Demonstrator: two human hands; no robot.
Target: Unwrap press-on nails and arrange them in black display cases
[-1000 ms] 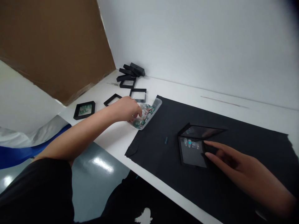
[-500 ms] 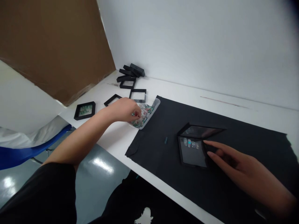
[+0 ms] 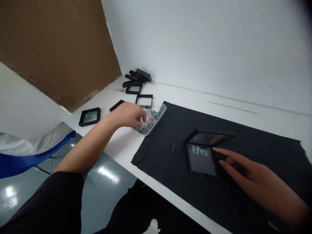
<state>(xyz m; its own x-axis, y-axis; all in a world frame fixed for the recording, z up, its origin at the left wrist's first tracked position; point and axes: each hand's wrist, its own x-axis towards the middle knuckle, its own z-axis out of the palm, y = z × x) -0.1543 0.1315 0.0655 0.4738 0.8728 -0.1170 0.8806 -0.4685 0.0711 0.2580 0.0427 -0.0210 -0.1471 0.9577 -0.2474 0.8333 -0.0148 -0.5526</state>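
My left hand (image 3: 130,114) reaches over a clear plastic tub (image 3: 162,113) filled with small glossy pieces, green, pink and clear, that look like press-on nails (image 3: 152,119). Its thumb and index finger are apart, fingertips among the pieces, and no held piece can be made out. To the right, a black display case (image 3: 188,159) lies hinged open on a black mat (image 3: 156,152). Several nail-shaped pieces (image 3: 201,151) sit in a row along the top of its clear film. My right hand (image 3: 243,169) holds the case's right rim between thumb and index finger.
A small teal piece (image 3: 173,147) lies on the mat left of the case. Beyond the tub are several black frames (image 3: 144,101), some stacked by the wall. Another frame (image 3: 89,116) holding green pieces rests at the table's left edge. A blue chair (image 3: 36,165) stands below.
My left thumb and index finger have spread apart over the tub. My right thumb has shifted slightly right along the rim. The case has stayed put.
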